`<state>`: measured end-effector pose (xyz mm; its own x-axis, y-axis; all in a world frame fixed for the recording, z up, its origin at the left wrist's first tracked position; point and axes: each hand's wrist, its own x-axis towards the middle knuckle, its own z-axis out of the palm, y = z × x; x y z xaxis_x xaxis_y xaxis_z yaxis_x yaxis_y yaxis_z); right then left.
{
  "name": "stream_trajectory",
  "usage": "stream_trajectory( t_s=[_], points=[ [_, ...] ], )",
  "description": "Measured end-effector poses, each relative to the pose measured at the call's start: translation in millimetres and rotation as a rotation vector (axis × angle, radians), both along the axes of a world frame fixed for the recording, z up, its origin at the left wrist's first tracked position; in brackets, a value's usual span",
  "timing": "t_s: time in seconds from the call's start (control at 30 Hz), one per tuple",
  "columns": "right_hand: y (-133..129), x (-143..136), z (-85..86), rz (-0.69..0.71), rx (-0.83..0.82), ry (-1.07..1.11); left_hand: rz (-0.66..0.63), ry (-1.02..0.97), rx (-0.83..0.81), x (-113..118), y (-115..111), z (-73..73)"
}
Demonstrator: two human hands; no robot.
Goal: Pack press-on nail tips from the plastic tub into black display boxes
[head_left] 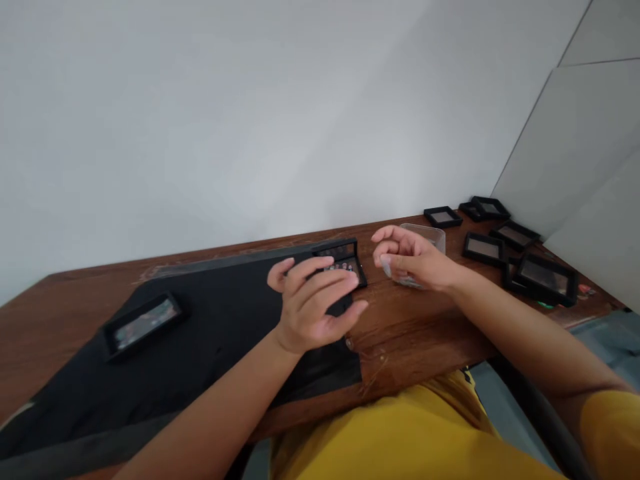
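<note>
My left hand (317, 300) hovers over the right part of a black cloth (215, 347), its fingers spread and nothing in them. Behind its fingertips stands an open black case (357, 257) with small round items inside, partly hidden by the fingers. To the right, my right hand (413, 257) pinches a small, pale, translucent piece (385, 265) between thumb and fingers. Just behind and below that hand is a clear plastic container (434, 233), partly covered by it. On the cloth's left part lies a black framed box (144, 325) with a clear window.
Several black framed boxes (484, 248) lie at the right end of the wooden table (405, 333), some stacked. Small red and green bits are beside them. A pale wall (225, 120) rises behind the table. The table's front edge is close to the yellow shirt.
</note>
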<state>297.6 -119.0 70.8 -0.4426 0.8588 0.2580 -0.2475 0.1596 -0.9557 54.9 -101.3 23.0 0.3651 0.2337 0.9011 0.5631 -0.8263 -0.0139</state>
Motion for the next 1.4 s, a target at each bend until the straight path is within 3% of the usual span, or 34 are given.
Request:
stream_trajectory(
  t_s=[0.1,0.2,0.33,0.47,0.67,0.8,1.0,1.1,1.27,1.33,1.4],
  points=[
    [-19,-23,-1.4,0.160,-0.049,0.087,-0.096,-0.010,0.035,4,-9,-4.5],
    [-29,-37,-9.5,0.211,-0.057,0.134,-0.173,0.036,0.068,5,-13,-2.5],
    [-31,-45,-22.6,0.165,-0.047,0.172,-0.131,0.118,0.110,7,-15,8.1],
    [-30,-49,-29.4,0.101,-0.080,0.136,-0.192,0.136,0.137,8,-10,15.9],
    [-25,-47,-28.5,-0.001,-0.107,0.102,-0.225,0.167,0.075,4,-1,12.2],
    [-24,-45,-24.2,-0.047,-0.130,0.092,-0.195,0.162,-0.096,4,3,10.2],
    [-30,-42,-11.5,-0.148,-0.269,0.051,-0.108,0.017,-0.274,-5,11,23.9],
    [-25,-33,-3.5,-0.222,-0.168,0.020,-0.091,0.006,-0.425,-16,23,24.9],
    [-4,-1,4.9,-0.341,0.059,-0.148,-0.079,0.214,-0.881,-31,45,9.2],
    [4,11,4.8,-0.474,0.137,-0.249,-0.084,0.258,-0.942,-33,49,4.4],
    [8,19,3.3,-0.615,0.230,-0.398,-0.107,0.282,-0.897,-33,49,3.3]
  ],
)
